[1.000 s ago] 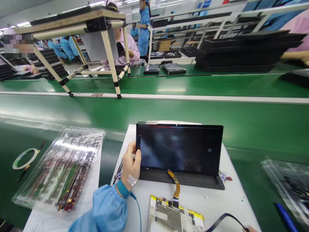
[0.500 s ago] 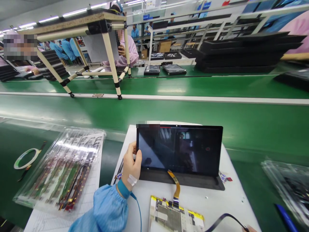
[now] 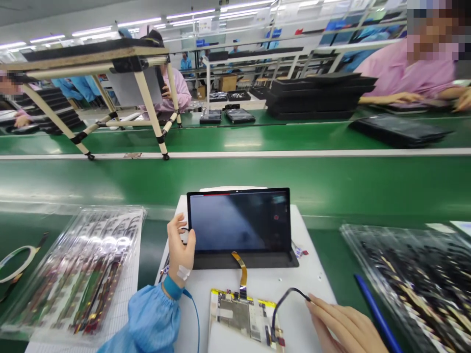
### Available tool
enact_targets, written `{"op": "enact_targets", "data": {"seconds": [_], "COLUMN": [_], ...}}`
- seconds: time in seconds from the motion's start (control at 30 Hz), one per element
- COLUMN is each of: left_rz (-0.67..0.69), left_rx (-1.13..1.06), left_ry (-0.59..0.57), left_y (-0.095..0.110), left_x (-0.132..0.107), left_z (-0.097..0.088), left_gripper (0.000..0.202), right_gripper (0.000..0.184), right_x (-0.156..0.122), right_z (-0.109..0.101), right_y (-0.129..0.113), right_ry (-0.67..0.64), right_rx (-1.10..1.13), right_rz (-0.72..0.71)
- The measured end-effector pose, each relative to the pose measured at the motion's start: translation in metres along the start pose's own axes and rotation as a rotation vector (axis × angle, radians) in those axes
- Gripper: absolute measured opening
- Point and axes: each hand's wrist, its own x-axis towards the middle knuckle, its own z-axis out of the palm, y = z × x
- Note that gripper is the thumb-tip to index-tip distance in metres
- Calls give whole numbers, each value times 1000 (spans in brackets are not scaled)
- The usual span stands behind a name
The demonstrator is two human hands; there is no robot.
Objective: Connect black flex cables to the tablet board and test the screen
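Observation:
A black display screen point(image 3: 239, 223) stands propped on a dark base strip point(image 3: 250, 261), its face lit grey with reflections. At its left edge is my left hand point(image 3: 181, 252), fingers apart and thumb overlapping the frame; whether the thumb touches it I cannot tell. A blue wrist strap point(image 3: 172, 287) circles that wrist. From the screen an orange ribbon cable point(image 3: 241, 269) runs down to an opened device body with circuit board point(image 3: 243, 316). My right hand point(image 3: 344, 326) pinches the end of a black cable point(image 3: 289, 292) that arches over to the board's right side.
A clear tray of strip-like boards point(image 3: 77, 269) lies left on printed paper, with a tape roll point(image 3: 16, 264) beyond. To the right are a blue pen-like tool point(image 3: 377, 311) and a clear tray of dark parts point(image 3: 408, 279). Co-workers sit across the green conveyor point(image 3: 235, 171).
The view has swung right. My right hand has come fully into view with the black cable. My left fingers, earlier curled behind the screen's edge, are now spread beside it.

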Motion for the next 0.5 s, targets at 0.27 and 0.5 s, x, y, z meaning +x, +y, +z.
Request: {"op": "enact_targets", "data": {"seconds": [0.27, 0.5], "left_rz": [728, 1100], "left_rx": [417, 777], "left_ry": [-142, -462], "left_y": [48, 60], "left_x": [-17, -23], "left_z": [-6, 12], "left_gripper": [43, 43], "right_gripper": [22, 29], "right_x": [7, 20], "right_z": [18, 11], "right_y": [-3, -9], "right_ry": [-120, -84], "right_rx": [33, 8], "right_rz": [145, 174]}}
